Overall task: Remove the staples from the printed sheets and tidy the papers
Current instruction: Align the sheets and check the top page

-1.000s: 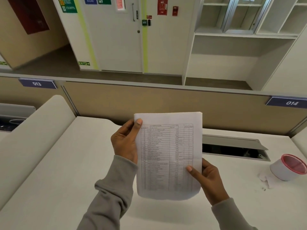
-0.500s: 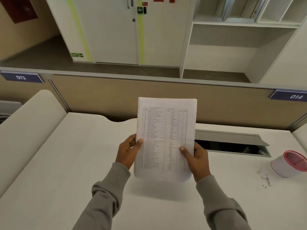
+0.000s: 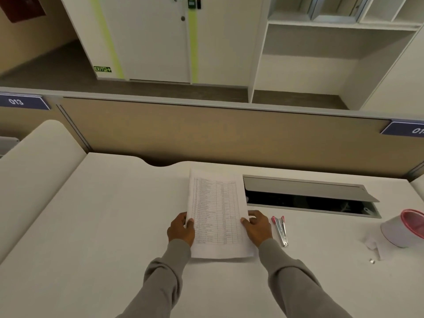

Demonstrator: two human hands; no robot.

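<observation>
Site: a pale desk (image 3: 91, 226) at an office workstation, closed off behind by a tan partition (image 3: 206, 138), with a door and open shelving beyond.

Working from your left, your left hand (image 3: 181, 230) is at the left edge of the printed sheets (image 3: 218, 214). The thumb lies over the top face and the fingers are curled in against the margin, a light pinch with no crumpling. The sheets sit mid-desk, long edge running away from you, flat or very nearly flat on the surface (whether the near end is fully down cannot be told). Your right hand (image 3: 258, 228) mirrors the left on the opposite edge, thumb on the paper and fingers bent beside it. In my judgement this two-sided hold is there to keep the pages squared to one another as they settle.

Just right of that hand lies a metal tool with a pink end (image 3: 281, 230), probably the staple remover, kept close for quick pick-up. Behind it the cable hatch (image 3: 309, 203) stands open. At the far right is a white pot with a pink rim (image 3: 403, 228), with paper scraps (image 3: 372, 245) and a small metal bit (image 3: 372, 261) beside it, seemingly the spot for waste. No staple can be made out on the sheets at this range.
</observation>
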